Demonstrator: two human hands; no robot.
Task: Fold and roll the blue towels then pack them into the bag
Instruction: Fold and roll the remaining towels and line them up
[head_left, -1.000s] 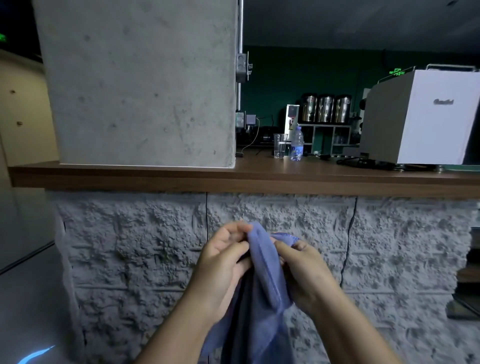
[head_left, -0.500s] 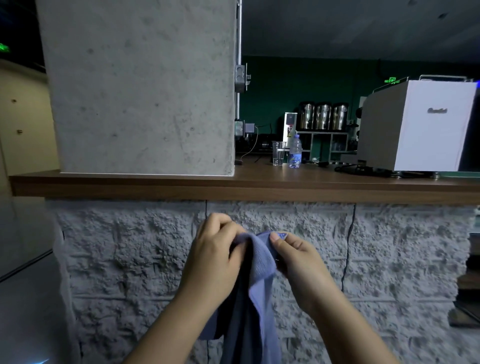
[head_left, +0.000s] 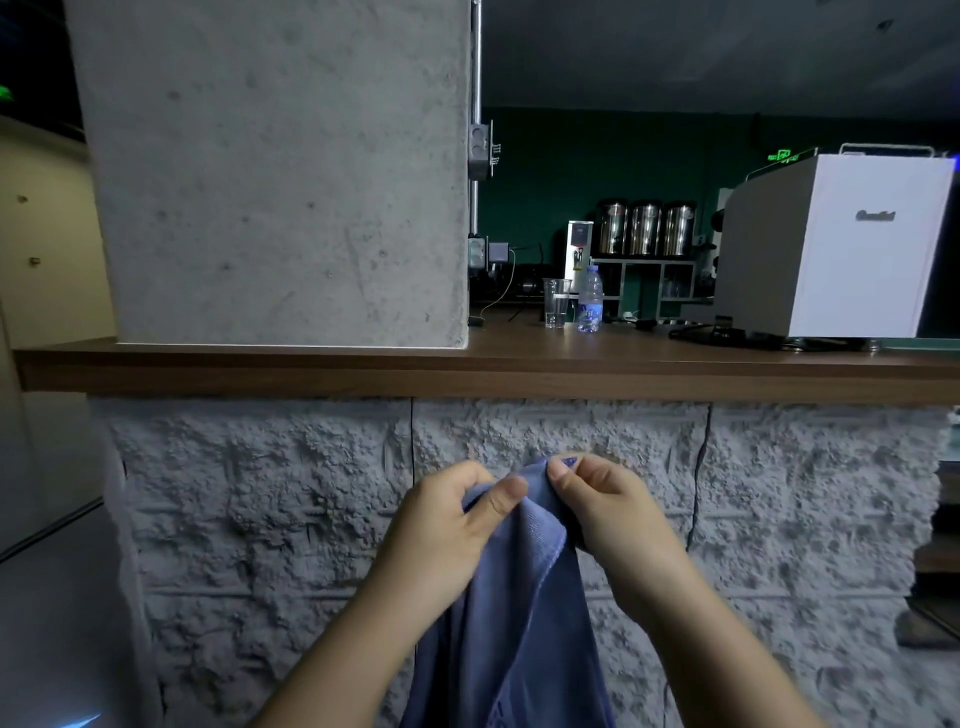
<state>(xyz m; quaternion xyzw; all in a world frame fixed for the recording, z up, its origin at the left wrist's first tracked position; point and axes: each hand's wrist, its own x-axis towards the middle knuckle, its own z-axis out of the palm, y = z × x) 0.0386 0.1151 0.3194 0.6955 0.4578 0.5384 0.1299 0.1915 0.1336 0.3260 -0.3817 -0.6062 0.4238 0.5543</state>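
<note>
Nearest the camera, a blue towel (head_left: 519, 613) is held up in the air at about 6 o'clock in the view, its length hanging down between the forearms and out of the bottom edge. Its top edge is pinched by both hands: the left hand (head_left: 447, 525) is curled round the cloth at 11 o'clock of the bunched top, thumb pressed across the fabric, while the right hand (head_left: 597, 509) nips a corner between thumb and forefinger at 1 o'clock. The two hands are held just beside each other, with only a ridge of cloth between them. The step in hand is judged to be the sorting out of an edge or corners before the first fold; no fold or roll can be seen yet, and no bag is in view. The next move would call for the corners to be drawn apart so the towel hangs flat, then laid on a surface for folding. Behind the towel, a rough grey stone counter front (head_left: 260, 519) is seen, topped at 12 o'clock by a wooden counter (head_left: 467, 369). On it stand a concrete pillar (head_left: 275, 171), a clear cup (head_left: 556, 304), a water bottle (head_left: 590, 300) and, at 2 o'clock, a white machine (head_left: 831, 249).
</note>
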